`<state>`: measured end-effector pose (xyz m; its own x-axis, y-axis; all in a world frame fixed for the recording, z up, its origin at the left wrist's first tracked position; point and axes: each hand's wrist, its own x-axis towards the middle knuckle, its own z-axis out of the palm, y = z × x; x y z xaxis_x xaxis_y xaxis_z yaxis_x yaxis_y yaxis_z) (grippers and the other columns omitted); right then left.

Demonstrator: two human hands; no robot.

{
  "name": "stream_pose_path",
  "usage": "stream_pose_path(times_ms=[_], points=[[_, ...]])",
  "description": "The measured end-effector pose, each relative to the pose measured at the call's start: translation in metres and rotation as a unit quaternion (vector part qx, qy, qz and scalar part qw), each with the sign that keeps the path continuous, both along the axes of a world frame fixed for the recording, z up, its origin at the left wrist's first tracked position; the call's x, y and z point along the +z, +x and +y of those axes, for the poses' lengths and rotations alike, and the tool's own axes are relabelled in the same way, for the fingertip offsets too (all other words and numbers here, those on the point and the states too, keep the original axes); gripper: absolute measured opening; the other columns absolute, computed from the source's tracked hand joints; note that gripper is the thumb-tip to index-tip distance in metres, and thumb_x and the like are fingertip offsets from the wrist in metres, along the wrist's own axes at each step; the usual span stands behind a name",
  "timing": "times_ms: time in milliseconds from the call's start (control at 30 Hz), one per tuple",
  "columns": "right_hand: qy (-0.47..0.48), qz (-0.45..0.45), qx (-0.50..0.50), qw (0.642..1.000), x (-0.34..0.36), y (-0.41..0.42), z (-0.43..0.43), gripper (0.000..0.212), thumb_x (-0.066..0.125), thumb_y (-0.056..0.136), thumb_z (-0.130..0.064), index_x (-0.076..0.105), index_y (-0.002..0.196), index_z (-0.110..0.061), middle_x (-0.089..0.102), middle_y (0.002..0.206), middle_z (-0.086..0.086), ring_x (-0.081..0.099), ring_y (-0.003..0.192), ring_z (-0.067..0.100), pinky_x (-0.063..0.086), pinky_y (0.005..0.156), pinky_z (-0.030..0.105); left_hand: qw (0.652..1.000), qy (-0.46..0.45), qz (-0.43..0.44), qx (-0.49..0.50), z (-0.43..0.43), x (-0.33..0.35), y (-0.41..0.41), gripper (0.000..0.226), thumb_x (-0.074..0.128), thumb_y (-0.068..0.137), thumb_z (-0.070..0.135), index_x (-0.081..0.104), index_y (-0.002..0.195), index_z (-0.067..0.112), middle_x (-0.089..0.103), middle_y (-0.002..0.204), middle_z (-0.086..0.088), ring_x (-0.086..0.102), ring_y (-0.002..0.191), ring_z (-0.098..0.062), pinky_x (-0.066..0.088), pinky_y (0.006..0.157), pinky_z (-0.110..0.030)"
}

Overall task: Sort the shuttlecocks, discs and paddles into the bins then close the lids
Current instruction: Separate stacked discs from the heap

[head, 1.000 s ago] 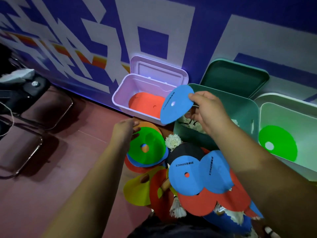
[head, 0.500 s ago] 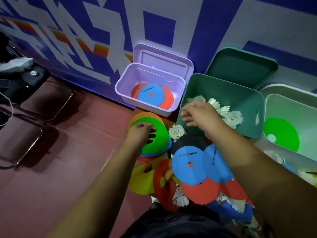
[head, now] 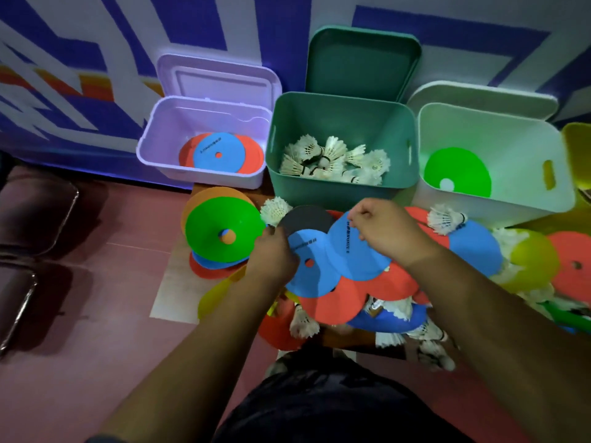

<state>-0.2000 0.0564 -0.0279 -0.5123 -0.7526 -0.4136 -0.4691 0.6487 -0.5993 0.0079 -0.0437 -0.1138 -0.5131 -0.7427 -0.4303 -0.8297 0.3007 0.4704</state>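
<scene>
Blue disc [head: 218, 152] now dropped in lilac bin [head: 160, 161], so I've got both hands back on the pile: left hand [head: 271, 255] and right hand [head: 385, 233] each pinching a blue pile disc [head: 315, 270].

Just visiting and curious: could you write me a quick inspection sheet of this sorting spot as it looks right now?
Surface: reddish floor, pile lying in front of three open bins.
Job's things: lilac bin holds a blue disc on red ones; teal bin holds shuttlecocks; white bin holds a green disc. Lids all open.
Clutter: mixed discs and loose shuttlecocks unsorted.
Hands: left hand and right hand each pinch a blue disc in the pile.
Cables: nothing seen.
Surroundings: blue-and-white patterned wall; dark chair seats at left.
</scene>
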Motion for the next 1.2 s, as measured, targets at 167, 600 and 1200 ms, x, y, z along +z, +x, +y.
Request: stream_pose_path(times_ms=[167, 600, 1200], points=[[0.038, 0.050, 0.007, 0.998, -0.014, -0.026, 0.035, 0.024, 0.059, 0.099, -0.021, 0.074, 0.118, -0.018, 0.072, 0.122, 0.002, 0.067, 0.109, 0.026, 0.053, 0.093, 0.034, 0.999, -0.019, -0.006, 0.033, 0.014, -0.007, -0.012, 0.067, 0.087, 0.079, 0.029, 0.052, 0.129, -0.001, 0.050, 0.125, -0.025, 0.054, 0.108, -0.049, 0.047, 0.094, -0.054], [0.084, 0.063, 0.065, 0.992, -0.061, -0.047, 0.041, 0.068, 0.074, 0.095, -0.029, 0.041, 0.149, -0.005, 0.026, 0.165, 0.019, 0.056, 0.130, 0.041, 0.052, 0.096, 0.043, 0.994, -0.004, -0.103, 0.047, 0.047, 0.006, -0.031, 0.052, 0.094, 0.071, 0.037, 0.060, 0.095, 0.007, 0.065, 0.093, -0.015, 0.063, 0.086, -0.037, 0.042, 0.065, -0.037], [-0.059, 0.119, 0.070, 0.989, -0.086, -0.062, 0.051, 0.044, 0.077, 0.095, -0.025, 0.056, 0.132, -0.014, 0.039, 0.136, 0.009, 0.063, 0.091, 0.036, 0.057, 0.078, 0.046, 0.971, -0.036, -0.187, 0.142, 0.083, -0.021, -0.029, 0.107, 0.084, 0.073, 0.068, 0.037, 0.143, 0.002, 0.046, 0.137, -0.020, 0.050, 0.129, -0.041, 0.048, 0.105, -0.050]])
